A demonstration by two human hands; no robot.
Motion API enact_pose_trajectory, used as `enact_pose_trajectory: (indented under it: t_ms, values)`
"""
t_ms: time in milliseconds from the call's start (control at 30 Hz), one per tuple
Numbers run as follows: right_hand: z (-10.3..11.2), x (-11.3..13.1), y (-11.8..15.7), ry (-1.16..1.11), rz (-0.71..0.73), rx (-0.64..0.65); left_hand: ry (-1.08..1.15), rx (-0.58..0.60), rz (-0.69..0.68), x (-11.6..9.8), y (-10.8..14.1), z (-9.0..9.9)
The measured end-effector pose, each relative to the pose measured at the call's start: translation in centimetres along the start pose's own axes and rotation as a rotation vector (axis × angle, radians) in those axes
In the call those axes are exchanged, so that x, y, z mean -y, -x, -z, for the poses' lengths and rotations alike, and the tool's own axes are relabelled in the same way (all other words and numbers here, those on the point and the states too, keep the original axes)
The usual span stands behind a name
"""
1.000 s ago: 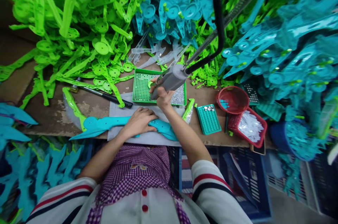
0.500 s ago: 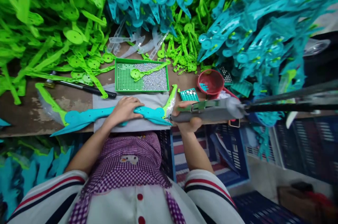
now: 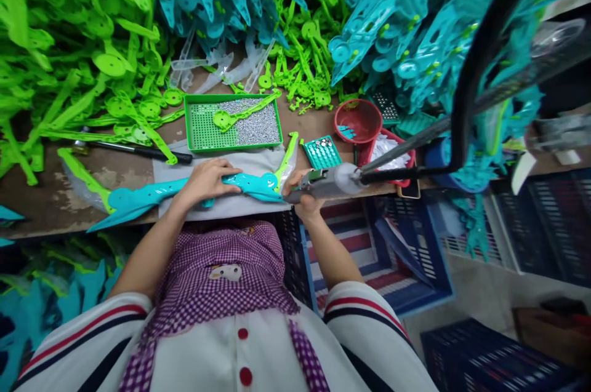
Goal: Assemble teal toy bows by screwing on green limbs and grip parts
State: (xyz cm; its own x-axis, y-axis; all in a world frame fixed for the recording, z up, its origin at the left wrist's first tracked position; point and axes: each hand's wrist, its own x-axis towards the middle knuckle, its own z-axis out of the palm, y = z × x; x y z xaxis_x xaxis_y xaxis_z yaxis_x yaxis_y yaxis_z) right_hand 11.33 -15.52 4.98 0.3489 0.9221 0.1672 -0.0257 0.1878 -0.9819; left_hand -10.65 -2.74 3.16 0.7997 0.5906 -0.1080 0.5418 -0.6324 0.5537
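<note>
A long turquoise plastic part (image 3: 152,192) lies along the table's front edge. Lime-green arms with clear pieces stand up at its two ends, the left arm (image 3: 87,180) and the right arm (image 3: 287,158). My left hand (image 3: 210,180) is closed over the middle of the turquoise part, its fingers resting across the top. In my right hand (image 3: 305,195) is a grey power screwdriver (image 3: 330,181), wrapped by the fingers. The tool's front end is at the right end of the part; its tip is hidden, so contact cannot be told.
A green tray (image 3: 231,149) of small screws stands behind the part, beside a black-handled hammer (image 3: 138,151). To the right are a teal tray (image 3: 322,152), a red bowl (image 3: 358,121) and the tool's black hose (image 3: 466,84). Piles of green and turquoise parts fill the back.
The view has shifted slightly. My right hand and the screwdriver have moved a little left, with the tool's rear now angled differently and its hose bent upward. My left hand stays on the part.
</note>
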Motion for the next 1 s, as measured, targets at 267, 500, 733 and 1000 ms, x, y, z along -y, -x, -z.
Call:
enact_pose_trajectory:
  t_ms: [267,500,733,1000]
  values:
    - [-1.1,1.5,-0.7,-0.032,0.038,-0.109,-0.007,0.024,0.004,0.2,-0.4,0.6]
    - [-1.2,4.9,-3.2,0.046,0.140,-0.279,0.690,-0.293,0.151,-6.8,3.0,-1.8]
    - [-1.1,4.5,-3.1,0.086,0.156,-0.251,1.885,-0.034,0.842,-17.1,-1.0,-9.5]
    - [-0.8,3.3,-2.1,0.081,0.108,-0.232,1.916,-0.273,0.978,-18.2,-3.2,-10.3]
